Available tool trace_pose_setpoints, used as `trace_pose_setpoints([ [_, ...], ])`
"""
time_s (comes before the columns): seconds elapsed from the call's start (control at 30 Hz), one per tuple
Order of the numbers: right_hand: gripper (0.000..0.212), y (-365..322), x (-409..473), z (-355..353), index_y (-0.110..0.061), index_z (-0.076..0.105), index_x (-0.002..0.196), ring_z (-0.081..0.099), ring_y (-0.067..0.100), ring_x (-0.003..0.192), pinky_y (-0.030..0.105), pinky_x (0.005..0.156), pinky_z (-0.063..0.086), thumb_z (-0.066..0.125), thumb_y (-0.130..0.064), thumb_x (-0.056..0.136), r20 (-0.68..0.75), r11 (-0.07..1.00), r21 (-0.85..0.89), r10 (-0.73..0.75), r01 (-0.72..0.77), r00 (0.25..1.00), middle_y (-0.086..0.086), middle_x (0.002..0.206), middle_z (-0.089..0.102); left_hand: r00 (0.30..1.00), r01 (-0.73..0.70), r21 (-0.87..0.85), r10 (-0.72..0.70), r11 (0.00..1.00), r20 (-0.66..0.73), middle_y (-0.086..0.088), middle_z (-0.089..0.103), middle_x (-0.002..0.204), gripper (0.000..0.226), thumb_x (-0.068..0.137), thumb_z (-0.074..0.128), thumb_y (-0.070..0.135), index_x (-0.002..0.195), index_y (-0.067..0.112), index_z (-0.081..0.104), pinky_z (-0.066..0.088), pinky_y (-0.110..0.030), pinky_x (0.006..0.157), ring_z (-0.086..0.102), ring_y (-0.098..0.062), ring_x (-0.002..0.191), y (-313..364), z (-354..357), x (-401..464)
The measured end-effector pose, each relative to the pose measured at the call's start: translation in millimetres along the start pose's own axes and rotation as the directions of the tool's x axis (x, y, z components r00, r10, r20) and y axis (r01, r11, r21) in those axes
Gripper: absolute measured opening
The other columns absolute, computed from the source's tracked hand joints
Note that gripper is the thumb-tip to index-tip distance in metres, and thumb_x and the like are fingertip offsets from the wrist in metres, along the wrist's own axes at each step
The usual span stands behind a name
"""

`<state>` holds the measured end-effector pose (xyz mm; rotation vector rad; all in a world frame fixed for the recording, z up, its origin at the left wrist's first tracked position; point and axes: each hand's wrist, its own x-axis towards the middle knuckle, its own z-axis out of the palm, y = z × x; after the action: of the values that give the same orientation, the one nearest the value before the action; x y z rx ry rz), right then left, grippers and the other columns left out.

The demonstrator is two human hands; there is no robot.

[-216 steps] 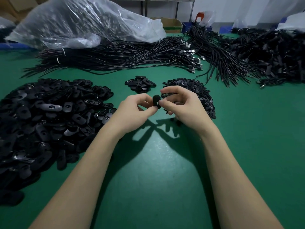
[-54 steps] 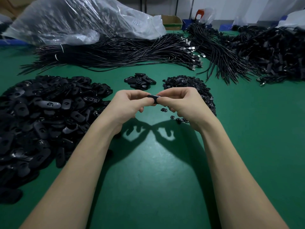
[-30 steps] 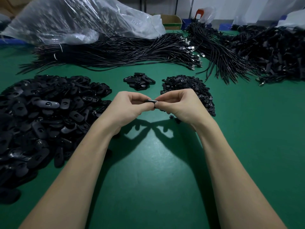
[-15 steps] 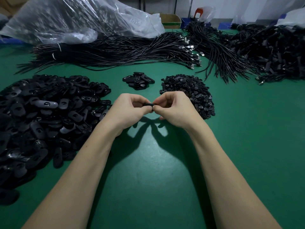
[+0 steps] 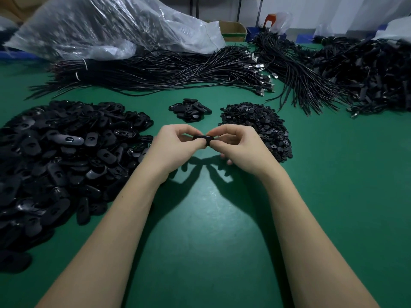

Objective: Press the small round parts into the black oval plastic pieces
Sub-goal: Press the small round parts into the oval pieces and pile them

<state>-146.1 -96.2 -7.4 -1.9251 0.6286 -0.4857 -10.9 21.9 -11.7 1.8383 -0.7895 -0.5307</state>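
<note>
One black oval plastic piece point(image 5: 203, 138) is held edge-on above the green table point(image 5: 222, 230), between both hands. My left hand point(image 5: 175, 147) pinches its left end and my right hand point(image 5: 238, 145) pinches its right end, thumbs and forefingers meeting over it. Any small round part on it is hidden by my fingers. A big heap of black oval pieces point(image 5: 60, 156) lies to the left. A heap of small round parts point(image 5: 260, 125) lies just right of my right hand. A small pile of oval pieces point(image 5: 190, 110) sits behind my hands.
Long bundles of black cables point(image 5: 155, 72) run across the back of the table, with more tangled cables point(image 5: 367, 78) at the back right. A clear plastic bag point(image 5: 106, 27) lies at the back left. A cardboard box point(image 5: 233, 30) stands behind it.
Both hands have stayed together on the oval piece over the last second, drifting slightly toward me. The piece has turned edge-on, and the fingers have closed tighter around it.
</note>
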Motion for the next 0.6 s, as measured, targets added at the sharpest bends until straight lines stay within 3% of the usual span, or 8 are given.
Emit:
trace_pose_setpoints([
  [0.07, 0.012, 0.7, 2.3, -1.4, -0.03, 0.078, 0.099, 0.061, 0.006, 0.064, 0.025, 0.065, 0.051, 0.073, -0.021, 0.093, -0.035, 0.999, -0.04, 0.028, -0.03, 0.999, -0.002, 0.084, 0.078, 1.0, -0.013, 0.025, 0.013, 1.0, -0.019, 0.011, 0.077, 0.084, 0.01, 0.085, 0.079, 0.036, 0.094, 0.038, 0.074, 0.047, -0.027, 0.067, 0.069, -0.01, 0.079, -0.1, -0.5, -0.3],
  [0.17, 0.01, -1.1, 11.9, -3.2, -0.031, 0.078, 0.094, 0.063, 0.004, 0.064, 0.027, 0.069, 0.054, 0.076, -0.023, 0.089, -0.161, 0.998, -0.004, 0.069, -0.07, 0.985, -0.004, 0.082, 0.077, 0.998, -0.042, 0.085, 0.045, 0.996, -0.043, 0.018, 0.073, 0.095, 0.025, 0.085, 0.078, 0.043, 0.108, 0.039, 0.067, 0.048, -0.026, 0.066, 0.068, -0.007, 0.081, 0.7, -1.2, -1.1],
  [0.3, 0.008, -9.5, 42.6, 5.7, -0.032, 0.078, 0.088, 0.067, 0.007, 0.072, 0.026, 0.066, 0.051, 0.075, -0.027, 0.083, -0.246, 0.992, -0.03, 0.108, -0.119, 0.963, -0.01, 0.082, 0.074, 0.997, -0.048, 0.158, 0.058, 0.986, -0.059, 0.017, 0.07, 0.092, 0.015, 0.089, 0.074, 0.041, 0.096, 0.028, 0.07, 0.051, -0.029, 0.078, 0.067, -0.004, 0.089, -0.3, -0.9, -0.8],
  [0.43, 0.013, -17.5, 87.2, 27.5, -0.032, 0.077, 0.096, 0.071, 0.015, 0.088, 0.033, 0.079, 0.059, 0.072, -0.028, 0.085, -0.264, 0.978, -0.131, 0.126, -0.165, 0.956, -0.007, 0.098, 0.075, 0.996, -0.068, 0.228, 0.079, 0.971, -0.041, 0.014, 0.071, 0.085, 0.015, 0.09, 0.072, 0.04, 0.087, 0.025, 0.071, 0.047, -0.026, 0.07, 0.064, 0.0, 0.081, 1.0, -1.8, -1.2],
  [0.6, 0.021, -16.8, 118.7, 35.2, -0.031, 0.076, 0.108, 0.07, 0.016, 0.096, 0.026, 0.077, 0.051, 0.072, -0.039, 0.088, -0.394, 0.965, -0.144, 0.149, -0.221, 0.907, -0.006, 0.107, 0.075, 0.998, -0.056, 0.254, 0.064, 0.965, -0.022, 0.011, 0.073, 0.084, 0.018, 0.091, 0.07, 0.041, 0.085, 0.024, 0.07, 0.05, -0.026, 0.069, 0.064, -0.007, 0.071, 1.8, -1.9, -2.9],
])
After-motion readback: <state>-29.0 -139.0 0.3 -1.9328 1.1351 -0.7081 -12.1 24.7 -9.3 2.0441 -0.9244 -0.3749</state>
